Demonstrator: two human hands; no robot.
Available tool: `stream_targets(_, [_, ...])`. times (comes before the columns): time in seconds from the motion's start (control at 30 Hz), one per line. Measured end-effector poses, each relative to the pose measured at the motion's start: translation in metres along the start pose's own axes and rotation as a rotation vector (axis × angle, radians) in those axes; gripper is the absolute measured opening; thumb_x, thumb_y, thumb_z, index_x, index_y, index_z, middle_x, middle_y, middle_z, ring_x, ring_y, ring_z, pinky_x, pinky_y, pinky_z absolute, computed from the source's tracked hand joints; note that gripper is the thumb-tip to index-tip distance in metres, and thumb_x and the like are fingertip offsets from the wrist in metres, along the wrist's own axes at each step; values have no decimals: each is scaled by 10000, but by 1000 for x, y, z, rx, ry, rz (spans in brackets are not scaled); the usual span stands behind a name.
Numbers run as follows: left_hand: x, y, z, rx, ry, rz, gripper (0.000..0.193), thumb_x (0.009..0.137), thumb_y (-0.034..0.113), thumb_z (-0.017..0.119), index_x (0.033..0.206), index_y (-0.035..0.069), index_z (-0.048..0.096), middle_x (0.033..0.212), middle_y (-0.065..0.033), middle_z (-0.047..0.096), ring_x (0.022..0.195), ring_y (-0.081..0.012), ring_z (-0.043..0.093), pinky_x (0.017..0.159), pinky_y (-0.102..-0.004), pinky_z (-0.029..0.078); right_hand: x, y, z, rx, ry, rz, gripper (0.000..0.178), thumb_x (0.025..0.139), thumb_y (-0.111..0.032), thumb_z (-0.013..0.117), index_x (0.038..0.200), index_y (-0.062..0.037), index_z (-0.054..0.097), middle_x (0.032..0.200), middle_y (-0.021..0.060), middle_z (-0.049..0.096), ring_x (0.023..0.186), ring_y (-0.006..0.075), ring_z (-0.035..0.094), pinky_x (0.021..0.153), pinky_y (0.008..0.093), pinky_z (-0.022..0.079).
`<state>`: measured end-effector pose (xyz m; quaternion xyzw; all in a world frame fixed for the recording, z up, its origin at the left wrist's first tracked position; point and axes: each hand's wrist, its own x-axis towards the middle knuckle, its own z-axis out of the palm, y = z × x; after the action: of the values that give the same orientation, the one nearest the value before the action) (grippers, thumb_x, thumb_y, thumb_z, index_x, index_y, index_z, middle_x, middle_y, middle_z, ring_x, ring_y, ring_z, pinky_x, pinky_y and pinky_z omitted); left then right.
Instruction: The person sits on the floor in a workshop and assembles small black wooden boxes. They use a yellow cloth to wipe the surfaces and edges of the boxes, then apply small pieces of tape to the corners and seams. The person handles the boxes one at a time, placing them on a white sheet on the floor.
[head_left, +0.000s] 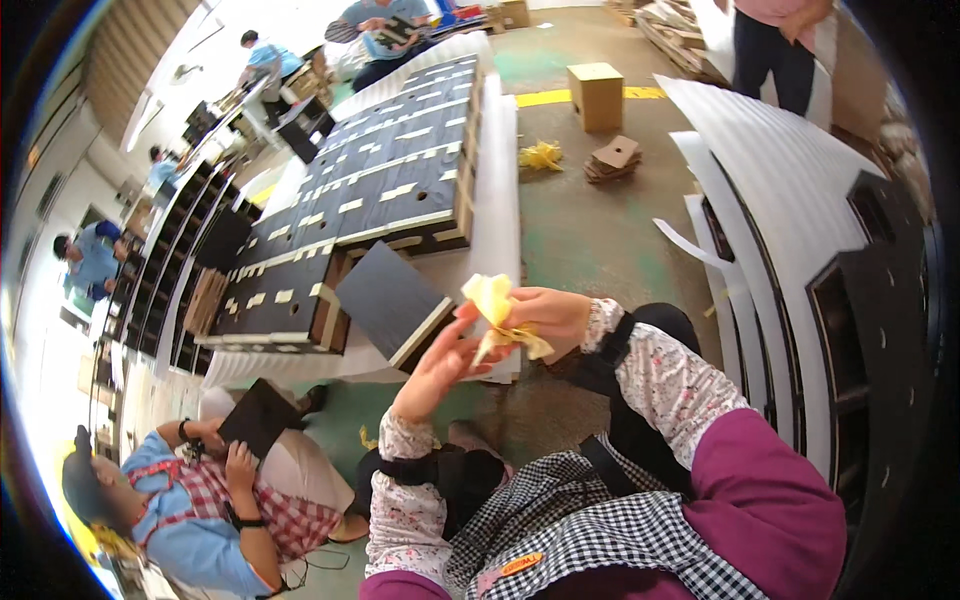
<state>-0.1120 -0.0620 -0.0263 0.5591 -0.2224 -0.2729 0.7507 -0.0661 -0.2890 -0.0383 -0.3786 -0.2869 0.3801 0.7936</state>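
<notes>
Crumpled yellow masking tape (490,300) is bunched between my two hands, in front of my body. My right hand (550,315) pinches it from the right. From the left, my left hand (445,362) has its fingertips against the lower part of the wad. Just beyond my left hand, a dark box-like piece (395,300) with a light edge sits tilted. Behind it stretches a long block of black wooden units (370,170), with pale tape strips across their joints.
A co-worker (200,480) sits at lower left holding a dark panel (262,415). Black frames with white foam sheets (760,170) stand at right. Farther off are a cardboard box (596,97), stacked cardboard pieces (613,158) and a yellow tape heap (541,155) on the floor.
</notes>
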Motion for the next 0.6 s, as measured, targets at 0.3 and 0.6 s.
stream_targets(0.3, [-3, 0, 1, 310, 260, -68, 146, 887, 156, 601, 949, 25, 596, 826, 43, 571, 715, -41, 521, 658, -188, 437, -2, -15, 13, -324, 132, 186, 406, 921, -178, 489, 1286, -16, 419, 991, 88, 608, 817, 146, 605, 752, 278, 494])
stream_targets(0.6, [-2, 2, 24, 829, 122, 170, 156, 817, 123, 674, 886, 13, 586, 772, -17, 553, 692, -81, 522, 640, -232, 455, 1, 14, -25, -1529, 727, -305, 378, 796, -63, 500, 1171, -17, 494, 985, 150, 608, 761, 235, 628, 714, 313, 496])
